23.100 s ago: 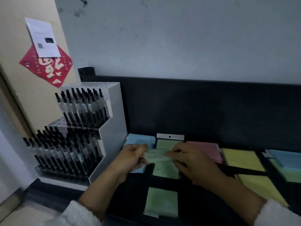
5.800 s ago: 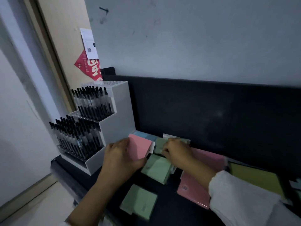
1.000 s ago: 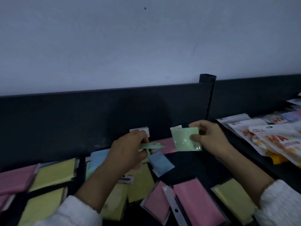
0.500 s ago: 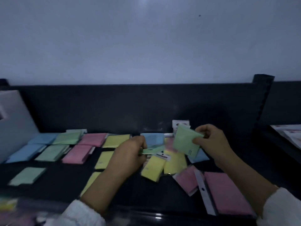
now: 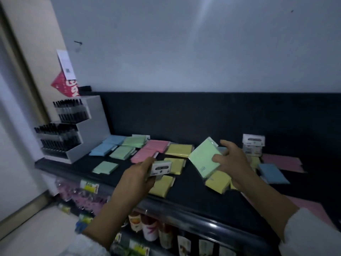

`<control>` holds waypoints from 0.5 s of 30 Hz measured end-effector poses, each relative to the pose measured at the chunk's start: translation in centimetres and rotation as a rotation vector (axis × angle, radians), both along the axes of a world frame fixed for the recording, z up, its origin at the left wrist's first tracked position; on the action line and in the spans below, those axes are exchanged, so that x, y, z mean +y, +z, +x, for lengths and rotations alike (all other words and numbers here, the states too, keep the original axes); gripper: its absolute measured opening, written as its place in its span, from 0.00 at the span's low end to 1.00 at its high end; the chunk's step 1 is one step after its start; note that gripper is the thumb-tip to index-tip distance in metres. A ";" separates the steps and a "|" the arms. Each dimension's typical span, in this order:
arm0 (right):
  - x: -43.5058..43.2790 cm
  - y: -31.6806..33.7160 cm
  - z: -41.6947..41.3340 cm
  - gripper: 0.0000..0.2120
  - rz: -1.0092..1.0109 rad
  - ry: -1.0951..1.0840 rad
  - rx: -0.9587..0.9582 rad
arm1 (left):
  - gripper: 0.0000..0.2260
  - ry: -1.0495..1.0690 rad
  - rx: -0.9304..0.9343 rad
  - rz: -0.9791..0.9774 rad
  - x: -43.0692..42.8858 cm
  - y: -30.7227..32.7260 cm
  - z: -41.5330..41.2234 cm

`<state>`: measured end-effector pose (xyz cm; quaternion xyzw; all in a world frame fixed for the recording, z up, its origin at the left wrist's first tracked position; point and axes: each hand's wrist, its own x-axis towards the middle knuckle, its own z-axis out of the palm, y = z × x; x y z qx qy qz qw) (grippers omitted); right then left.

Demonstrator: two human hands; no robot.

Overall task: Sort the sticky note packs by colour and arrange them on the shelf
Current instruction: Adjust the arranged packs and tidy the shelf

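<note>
1. Since half a second ago, the view has swung left, so the pen display rack [image 5: 88,130] is back in sight. The right hand [image 5: 233,163] has tipped its green sticky note pack [image 5: 203,159] face-up.
2. Right fingers and thumb curl round that pack's right edge and hold it tilted above the black shelf [image 5: 184,198], over a loose yellow pack [image 5: 217,183].
3. The left hand [image 5: 137,177] clamps a second pack [image 5: 160,168] above the shelf's front, its white header card facing the camera.
4. Such a pack is probably light and fairly stiff, and its clear wrap may be slippery. A pinch across opposite edges, or at the header card, should hold it best.
5. The green pack looks pale mint, square and thin, with small print near one corner.
6. Sorted columns lie at the shelf's left: blue packs [image 5: 110,145], green packs [image 5: 129,147], pink packs [image 5: 153,150] and yellow packs [image 5: 179,150]. The held pack likely belongs with the green ones.
</note>
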<state>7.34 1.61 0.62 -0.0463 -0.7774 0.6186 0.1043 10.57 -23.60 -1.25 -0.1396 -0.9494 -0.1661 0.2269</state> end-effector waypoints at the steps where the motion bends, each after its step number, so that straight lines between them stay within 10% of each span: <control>1: -0.7 0.0 -0.1 0.30 -0.022 0.018 -0.008 | 0.17 0.018 -0.004 0.017 -0.6 0.2 0.1; 15: -11.1 0.1 -5.4 0.06 -0.084 0.072 -0.058 | 0.15 0.166 0.000 0.212 -11.2 -0.4 -3.8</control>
